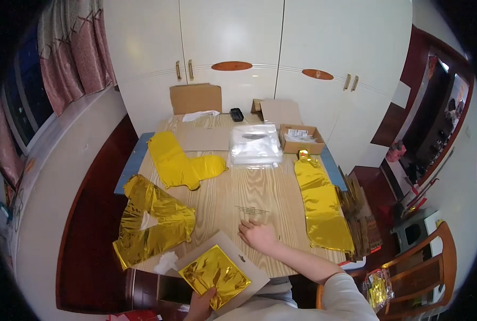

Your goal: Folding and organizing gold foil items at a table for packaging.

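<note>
My left hand is closed on the edge of a grey-brown card with a hang hole, its thumb over the folded gold foil balloon lying on the card. On the table, the curled fingers of my right hand grip at a clear plastic bag with small print; its outline barely shows against the wood. Flat gold foil balloons lie around: an angular one at the far left, a crinkled one nearer on the left, and a long one on the right.
A stack of clear bags lies at the table's back, beside a small cardboard box holding packets. Behind are a black tray and cardboard pieces. A wooden chair stands at right, with flattened cardboard beside the table.
</note>
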A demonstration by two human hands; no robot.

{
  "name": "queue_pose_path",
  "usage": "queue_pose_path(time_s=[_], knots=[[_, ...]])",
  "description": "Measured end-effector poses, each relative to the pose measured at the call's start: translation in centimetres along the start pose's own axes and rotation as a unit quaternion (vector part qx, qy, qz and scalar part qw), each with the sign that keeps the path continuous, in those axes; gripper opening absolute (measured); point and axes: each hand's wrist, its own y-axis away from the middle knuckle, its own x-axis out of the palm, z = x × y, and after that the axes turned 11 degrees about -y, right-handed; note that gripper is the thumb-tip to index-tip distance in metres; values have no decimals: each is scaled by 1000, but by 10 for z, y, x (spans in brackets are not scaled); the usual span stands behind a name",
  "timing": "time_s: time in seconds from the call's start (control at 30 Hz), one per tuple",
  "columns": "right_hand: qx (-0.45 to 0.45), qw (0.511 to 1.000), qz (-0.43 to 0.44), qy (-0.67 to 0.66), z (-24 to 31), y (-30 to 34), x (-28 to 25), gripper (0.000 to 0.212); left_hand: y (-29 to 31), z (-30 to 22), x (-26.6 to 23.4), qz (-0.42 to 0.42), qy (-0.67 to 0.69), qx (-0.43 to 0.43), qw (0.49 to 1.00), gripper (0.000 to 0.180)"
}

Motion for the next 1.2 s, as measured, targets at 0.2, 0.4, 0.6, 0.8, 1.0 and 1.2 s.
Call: queue_pose_path(time_s=[0.2, 0.4, 0.6, 0.8, 1.0, 1.2], knots=[[-33, 999, -4, 14, 3, 4, -8, 17, 2, 18, -2, 37, -32, -47, 998, 32], [-34, 997, 17, 67, 5, 3, -7, 17, -10, 14, -11, 4, -39, -70, 997, 30], [-40, 999, 9, 18, 14, 6, -12, 14, -12, -8, 0, -16, -40, -97, 994, 30], [-68, 996, -26, 49, 7, 12, 4, 20, -14, -25, 3, -22, -47, -96, 994, 28], [-54, 996, -60, -30, 10, 11, -5, 24, -19, -18, 7, -43, -60, -54, 996, 26], [-16, 995, -59, -73, 16, 8, -22, 29, -21, -23, 15, -1, -178, 4, 984, 24]])
